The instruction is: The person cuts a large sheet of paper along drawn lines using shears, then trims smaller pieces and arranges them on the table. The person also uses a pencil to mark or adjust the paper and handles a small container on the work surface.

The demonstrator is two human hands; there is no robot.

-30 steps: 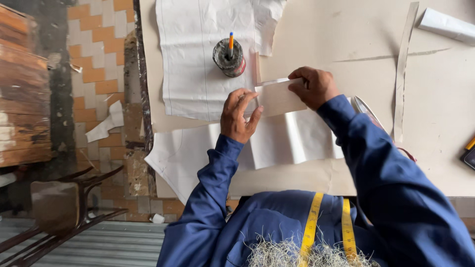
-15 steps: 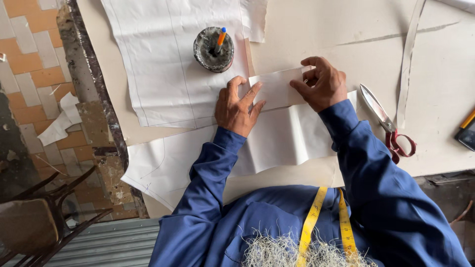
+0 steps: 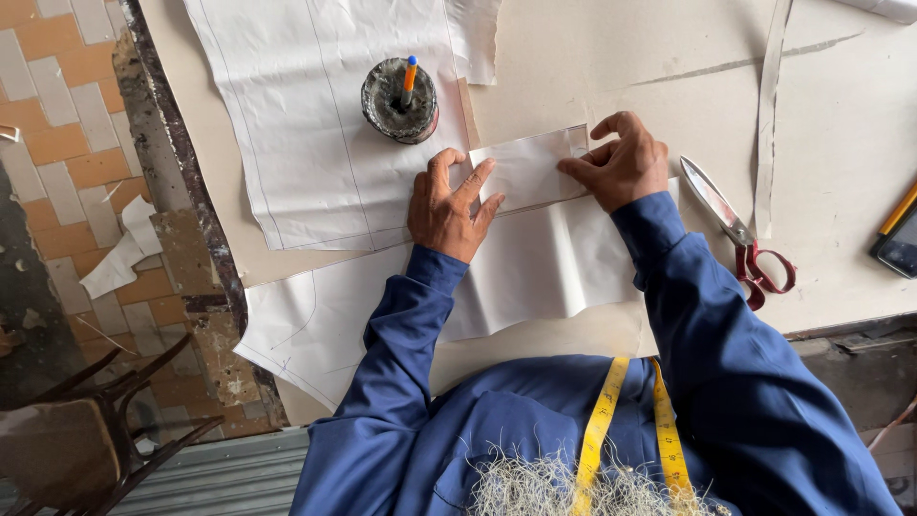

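Under both hands [image 3: 535, 191], fabric strip [image 3: 531, 170] crosswise

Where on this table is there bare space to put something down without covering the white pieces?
Free: the bare table between the large white sheet and the long strip, and right of that strip above the scissors. Crowded: around the round holder, where the left hand and right hand press the small white piece.
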